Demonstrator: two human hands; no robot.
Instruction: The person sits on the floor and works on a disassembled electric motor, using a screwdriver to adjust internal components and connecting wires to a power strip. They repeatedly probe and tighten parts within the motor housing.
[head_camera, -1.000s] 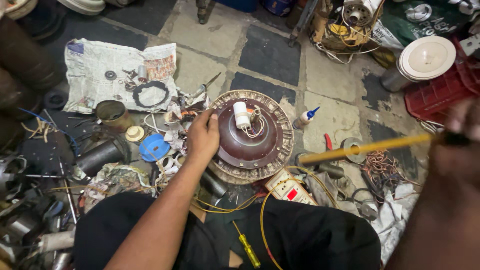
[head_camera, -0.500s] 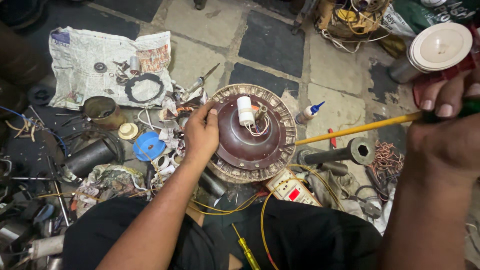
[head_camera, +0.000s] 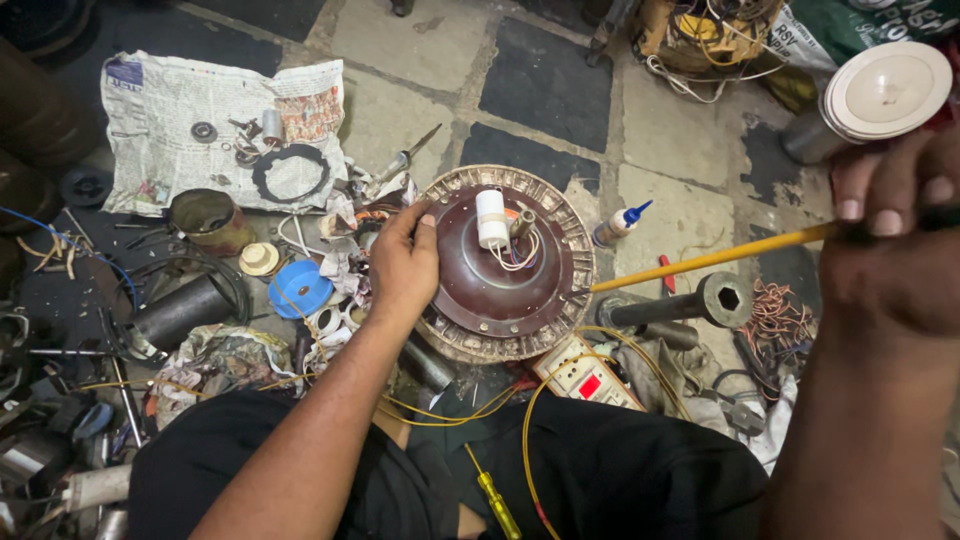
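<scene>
Left hand (head_camera: 400, 265) pressed flat on fan motor (head_camera: 505, 265); right hand (head_camera: 885, 240) pinching long yellow rod (head_camera: 715, 258), tip at rim. Risk: rod slipping, gouging windings.

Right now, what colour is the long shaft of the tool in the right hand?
Yellow; the shaft shows clearly in the head view, held by the right hand.

Left hand (head_camera: 402, 262) lies flat, fingers spread, pressing the left rim of the fan motor (head_camera: 505, 265). Right hand (head_camera: 890, 245) is raised to the motor's right, fist clenched around a yellow rod (head_camera: 715, 258).
</scene>
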